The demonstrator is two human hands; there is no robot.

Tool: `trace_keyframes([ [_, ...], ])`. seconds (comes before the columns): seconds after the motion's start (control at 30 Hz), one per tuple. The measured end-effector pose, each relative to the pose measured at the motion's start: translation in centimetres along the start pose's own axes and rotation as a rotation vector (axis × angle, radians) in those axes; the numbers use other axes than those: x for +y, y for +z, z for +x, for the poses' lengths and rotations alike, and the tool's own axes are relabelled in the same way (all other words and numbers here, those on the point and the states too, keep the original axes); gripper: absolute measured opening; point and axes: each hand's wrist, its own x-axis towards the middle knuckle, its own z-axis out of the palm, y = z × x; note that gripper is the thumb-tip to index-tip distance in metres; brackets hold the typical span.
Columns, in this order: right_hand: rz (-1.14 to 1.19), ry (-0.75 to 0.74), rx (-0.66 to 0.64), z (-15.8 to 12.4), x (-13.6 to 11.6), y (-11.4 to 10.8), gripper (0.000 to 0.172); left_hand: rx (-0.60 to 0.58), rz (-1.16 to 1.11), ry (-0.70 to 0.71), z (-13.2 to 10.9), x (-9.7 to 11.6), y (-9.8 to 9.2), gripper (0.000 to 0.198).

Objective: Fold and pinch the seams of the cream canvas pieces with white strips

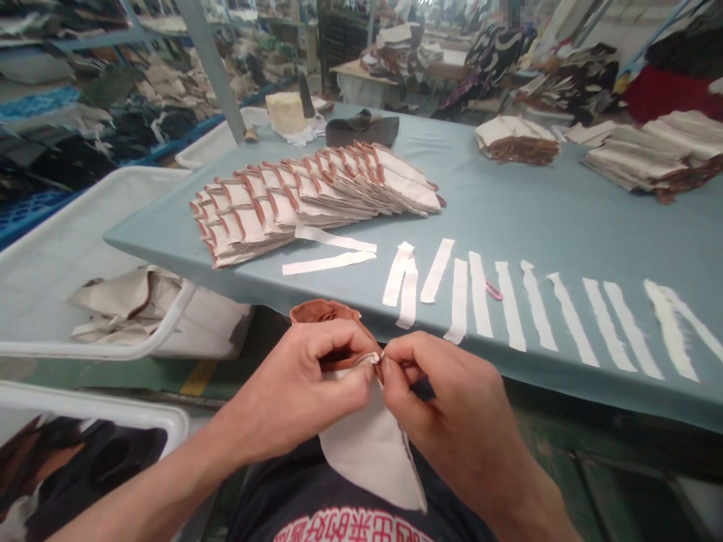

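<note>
A cream fabric piece with a brown suede-like side point(370, 444) hangs in front of me, over my lap. My left hand point(321, 369) pinches its upper edge between thumb and fingers. Close beside it, my right hand point(434, 384) is closed at the same edge, fingertips together; whether it grips only the cloth or also something small, I cannot make out. A brown part of the piece point(324, 310) shows beyond my left hand, near the table edge.
On the blue-green table point(452, 181) lie a fanned row of cream-and-brown pieces point(305, 196), several white strips point(511, 305) and a small pink clip-like item point(494, 290). More stacks point(517, 139) stand farther back. White bins point(163, 331) are at left. A person point(497, 53) is beyond.
</note>
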Motion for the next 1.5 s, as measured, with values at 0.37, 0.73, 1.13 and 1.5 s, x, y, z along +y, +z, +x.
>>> trace_keyframes([
  [0.37,0.263,0.161,-0.085,-1.3,0.6,1.2,0.018,-0.103,-0.074,-0.157,0.3,-1.4,0.1,0.017],
  [0.73,0.463,0.344,-0.117,-1.5,1.7,1.4,0.018,-0.059,-0.048,-0.121,0.9,-1.7,1.3,0.029],
  [1.13,0.122,0.114,-0.098,-1.9,2.3,-1.6,0.011,-0.016,0.381,0.250,0.5,-0.6,2.1,0.017],
  [1.5,0.172,0.271,-0.068,-1.9,2.1,-0.4,0.013,0.102,0.057,-0.008,1.3,-0.8,4.0,0.021],
])
